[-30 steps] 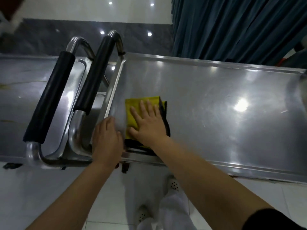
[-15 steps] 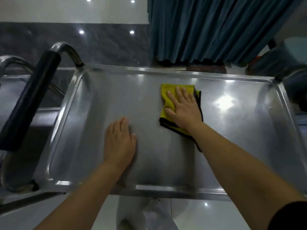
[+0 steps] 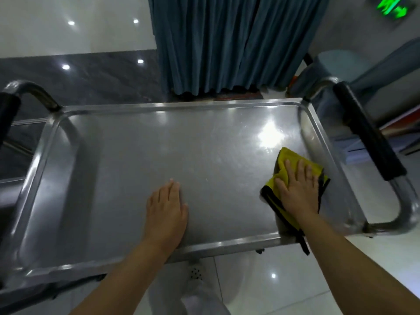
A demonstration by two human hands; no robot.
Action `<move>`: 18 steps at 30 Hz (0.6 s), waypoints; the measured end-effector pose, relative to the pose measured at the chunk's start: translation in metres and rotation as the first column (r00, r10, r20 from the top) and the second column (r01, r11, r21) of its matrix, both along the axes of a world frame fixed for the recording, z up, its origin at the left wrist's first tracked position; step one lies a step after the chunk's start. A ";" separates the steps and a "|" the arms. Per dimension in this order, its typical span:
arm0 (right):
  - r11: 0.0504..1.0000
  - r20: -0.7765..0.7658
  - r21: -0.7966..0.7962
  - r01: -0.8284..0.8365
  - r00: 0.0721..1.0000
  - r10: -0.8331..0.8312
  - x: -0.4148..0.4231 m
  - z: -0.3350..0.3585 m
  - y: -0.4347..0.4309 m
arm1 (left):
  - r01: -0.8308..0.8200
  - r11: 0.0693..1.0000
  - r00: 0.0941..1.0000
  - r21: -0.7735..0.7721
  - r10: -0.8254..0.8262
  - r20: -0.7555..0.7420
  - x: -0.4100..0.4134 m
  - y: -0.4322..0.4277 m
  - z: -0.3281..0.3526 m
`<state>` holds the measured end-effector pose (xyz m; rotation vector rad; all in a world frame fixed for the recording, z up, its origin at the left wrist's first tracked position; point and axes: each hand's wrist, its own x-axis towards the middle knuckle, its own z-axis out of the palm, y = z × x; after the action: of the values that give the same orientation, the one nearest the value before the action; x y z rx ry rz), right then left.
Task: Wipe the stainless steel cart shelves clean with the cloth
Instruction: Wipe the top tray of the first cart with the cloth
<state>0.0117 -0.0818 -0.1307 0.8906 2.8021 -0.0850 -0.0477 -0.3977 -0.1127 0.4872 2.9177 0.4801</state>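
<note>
Head view: yellow cloth [image 3: 289,161] pinned under flat, straight-fingered right hand [image 3: 297,189] at 3 o'clock end of cart shelf [image 3: 136,155], left hand [image 3: 167,208] spread flat and empty near 6 o'clock rim; shelf long axis 9-to-3, next stroke likely toward 9.

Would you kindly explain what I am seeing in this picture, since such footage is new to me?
There is no machine here: a person wears a camera on the head, looking forward and down at their own bare arms. Before them is the shelf of a stainless steel cart, a shallow tray with a raised rim and a black-padded handle at its right end. The left hand lies flat on the bare metal, holding nothing. The right hand presses a folded yellow cloth with dark edging flat against the shelf near its right end. A blue curtain hangs behind.
</note>
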 end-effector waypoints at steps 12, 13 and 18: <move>0.959 0.067 -0.124 -0.254 0.962 0.264 0.097 0.018 -0.126 | 0.095 0.994 0.988 -0.051 -0.100 -0.117 0.147 -0.049 0.019; 0.946 0.060 -0.149 -0.289 0.952 0.300 0.105 0.021 -0.138 | 0.078 0.996 0.991 -0.042 -0.082 -0.103 0.159 -0.054 0.023; 0.872 -0.086 -0.262 -0.413 0.910 0.405 0.139 0.034 -0.173 | 0.060 0.998 0.997 0.007 -0.060 -0.048 0.199 -0.058 0.032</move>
<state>0.1510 -0.2547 -0.0971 0.2234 2.8406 -0.4130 0.1517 -0.4554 -0.0808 0.5938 2.9381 0.4790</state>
